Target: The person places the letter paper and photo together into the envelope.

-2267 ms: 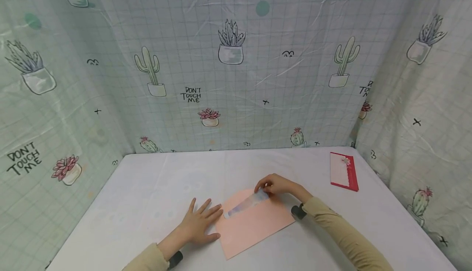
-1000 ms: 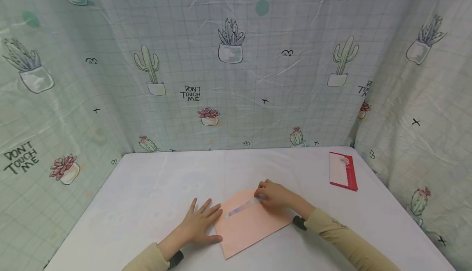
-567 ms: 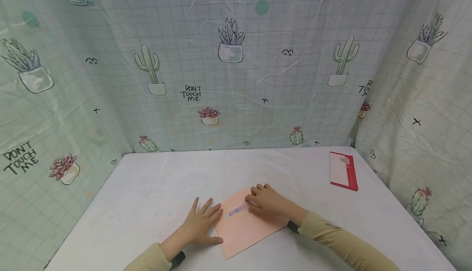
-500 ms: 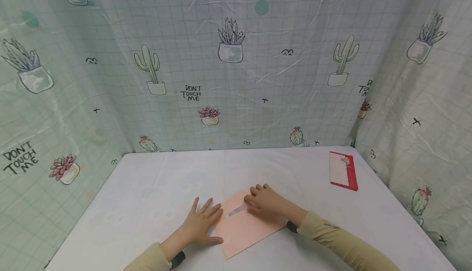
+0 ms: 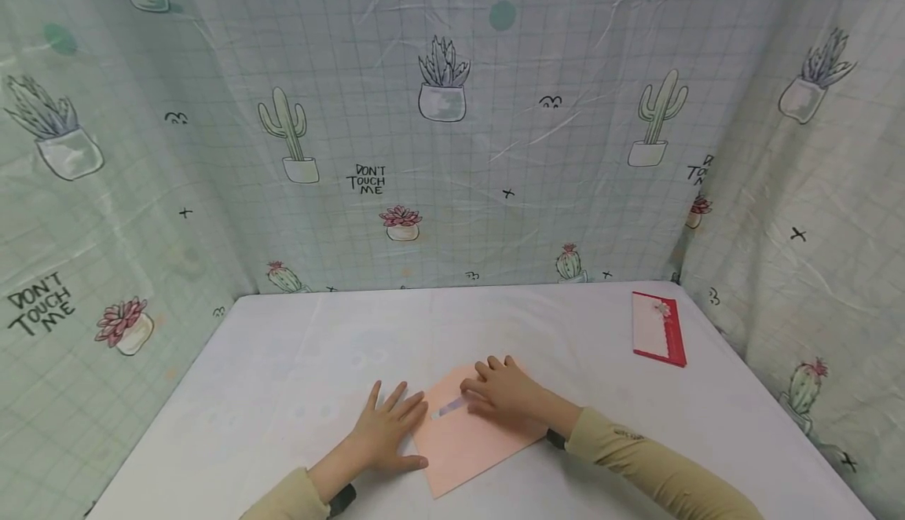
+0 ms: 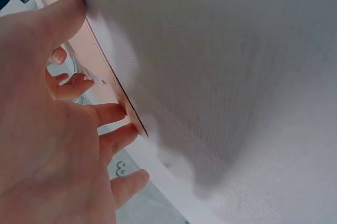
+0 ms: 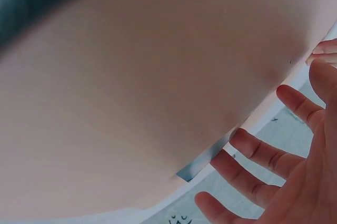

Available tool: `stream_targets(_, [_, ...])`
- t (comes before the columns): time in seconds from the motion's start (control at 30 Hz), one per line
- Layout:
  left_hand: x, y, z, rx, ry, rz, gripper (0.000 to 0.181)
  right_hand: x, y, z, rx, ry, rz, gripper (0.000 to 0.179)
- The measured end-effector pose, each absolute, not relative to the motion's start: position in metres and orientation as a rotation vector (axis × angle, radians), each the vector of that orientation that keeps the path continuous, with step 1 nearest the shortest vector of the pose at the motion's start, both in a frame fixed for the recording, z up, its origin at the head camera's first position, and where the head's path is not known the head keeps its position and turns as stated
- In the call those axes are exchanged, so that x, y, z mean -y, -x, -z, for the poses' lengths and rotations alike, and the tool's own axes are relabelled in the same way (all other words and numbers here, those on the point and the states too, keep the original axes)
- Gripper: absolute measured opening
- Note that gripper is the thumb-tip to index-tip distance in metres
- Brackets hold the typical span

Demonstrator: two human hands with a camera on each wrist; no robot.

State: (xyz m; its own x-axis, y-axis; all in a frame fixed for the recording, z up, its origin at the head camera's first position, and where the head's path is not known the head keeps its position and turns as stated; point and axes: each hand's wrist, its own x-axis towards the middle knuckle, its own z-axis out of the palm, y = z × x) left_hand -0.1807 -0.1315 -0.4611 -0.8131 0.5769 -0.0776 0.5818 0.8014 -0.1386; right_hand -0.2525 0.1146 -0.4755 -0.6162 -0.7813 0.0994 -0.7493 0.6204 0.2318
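Note:
A peach envelope (image 5: pixel 470 449) lies at a slant on the white table, its flap pointing away from me. A strip of a bluish-purple sheet (image 5: pixel 449 406) shows at its mouth; the rest is hidden inside. My left hand (image 5: pixel 382 430) has its fingers spread, fingertips and thumb resting on the envelope's left edge. My right hand (image 5: pixel 505 390) reaches over the envelope's right half, fingers loosely bent. In the right wrist view, two fingertips (image 7: pixel 224 165) touch the edge of the pale blue strip (image 7: pixel 202 163), with no grip around it.
A pink and red card with a flower (image 5: pixel 657 327) lies at the back right of the white table (image 5: pixel 339 331). A curtain printed with cacti (image 5: pixel 396 111) hangs behind the table and at both sides.
My right hand has slid left along the envelope's mouth, from pinching the sheet's right end to touching its edge. Much less of the sheet shows. My left hand stays in place.

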Motion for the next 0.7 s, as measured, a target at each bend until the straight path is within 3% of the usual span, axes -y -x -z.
stream_targets(0.7, [0.127,0.175,0.458,-2.97,-0.896,0.302,0.079,-0.132,0.243,0.471,2.685,-1.253,0.225,0.032])
